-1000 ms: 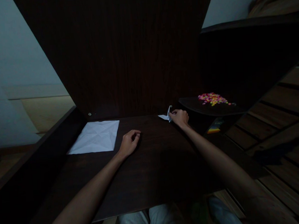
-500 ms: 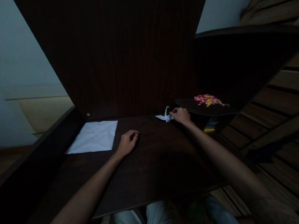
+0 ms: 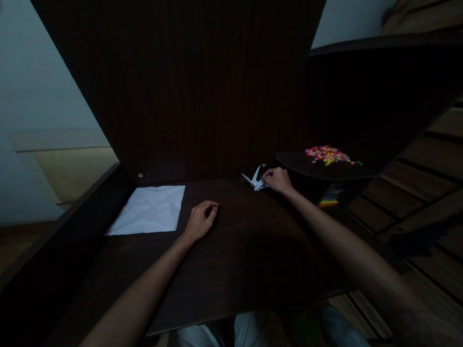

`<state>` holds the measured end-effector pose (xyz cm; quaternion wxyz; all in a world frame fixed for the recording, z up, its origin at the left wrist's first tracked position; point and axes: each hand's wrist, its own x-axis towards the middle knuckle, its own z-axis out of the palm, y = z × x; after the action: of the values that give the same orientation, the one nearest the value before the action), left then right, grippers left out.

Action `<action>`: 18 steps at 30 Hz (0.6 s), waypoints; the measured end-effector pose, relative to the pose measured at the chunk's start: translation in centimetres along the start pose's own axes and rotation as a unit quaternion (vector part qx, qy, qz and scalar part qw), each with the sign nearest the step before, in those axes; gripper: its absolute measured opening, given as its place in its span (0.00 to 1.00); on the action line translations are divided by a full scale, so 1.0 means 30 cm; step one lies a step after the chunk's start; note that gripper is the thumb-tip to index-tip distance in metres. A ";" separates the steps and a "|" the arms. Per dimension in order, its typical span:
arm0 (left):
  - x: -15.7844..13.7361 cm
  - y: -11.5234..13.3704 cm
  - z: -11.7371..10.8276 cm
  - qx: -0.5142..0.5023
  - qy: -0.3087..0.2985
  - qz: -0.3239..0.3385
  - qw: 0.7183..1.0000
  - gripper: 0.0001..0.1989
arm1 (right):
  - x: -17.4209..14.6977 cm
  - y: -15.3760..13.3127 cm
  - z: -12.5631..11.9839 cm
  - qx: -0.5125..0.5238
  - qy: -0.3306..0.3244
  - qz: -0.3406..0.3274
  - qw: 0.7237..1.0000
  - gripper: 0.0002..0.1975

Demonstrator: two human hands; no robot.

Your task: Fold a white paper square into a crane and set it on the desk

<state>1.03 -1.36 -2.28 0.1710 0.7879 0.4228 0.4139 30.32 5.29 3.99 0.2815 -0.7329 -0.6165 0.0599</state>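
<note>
On the dark wooden desk (image 3: 220, 262) a white folded paper crane (image 3: 256, 183) stands near the back panel, its pointed ends tilted up and to the left. My right hand (image 3: 278, 181) pinches its right side between thumb and fingers, which cover part of it. Resting on the desk to the left, my left hand (image 3: 201, 219) is loosely curled, with a gap between thumb and fingers and nothing in it. A flat stack of white creased paper sheets (image 3: 150, 209) lies left of that hand, apart from it.
A pile of small pink, yellow and red pieces (image 3: 329, 154) sits on a raised corner shelf (image 3: 299, 165) at right. Beneath it is a yellow-edged packet (image 3: 329, 202). The tall back panel (image 3: 188, 93) and a left side board (image 3: 59, 229) bound the desk.
The paper crane has turned and tilted slightly in my right hand, its points now forming a V. My left hand stays on the desk. The view has shifted slightly.
</note>
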 end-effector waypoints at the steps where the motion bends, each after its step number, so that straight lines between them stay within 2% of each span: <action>1: -0.002 0.004 0.000 0.003 0.002 0.004 1.000 0.08 | -0.006 -0.007 0.004 0.039 -0.002 -0.001 0.999 0.08; 4: -0.013 0.017 0.004 0.026 0.022 0.030 0.999 0.08 | -0.039 -0.036 0.027 0.168 -0.009 0.012 0.986 0.07; 9: -0.026 0.044 0.010 0.065 0.057 0.121 0.989 0.09 | -0.137 -0.119 0.060 0.349 -0.069 0.029 0.934 0.08; 13: -0.029 0.065 0.004 0.086 0.093 0.192 0.973 0.07 | -0.207 -0.191 0.046 0.396 -0.095 0.011 0.913 0.05; 18: -0.035 0.076 0.001 0.129 0.108 0.247 0.954 0.06 | -0.249 -0.240 0.027 0.402 -0.102 -0.032 0.909 0.03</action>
<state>1.94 -3.55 -1.42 -0.0864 0.8336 0.2805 0.4679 21.96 -0.84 4.87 0.4898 -0.5274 -0.5888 0.3678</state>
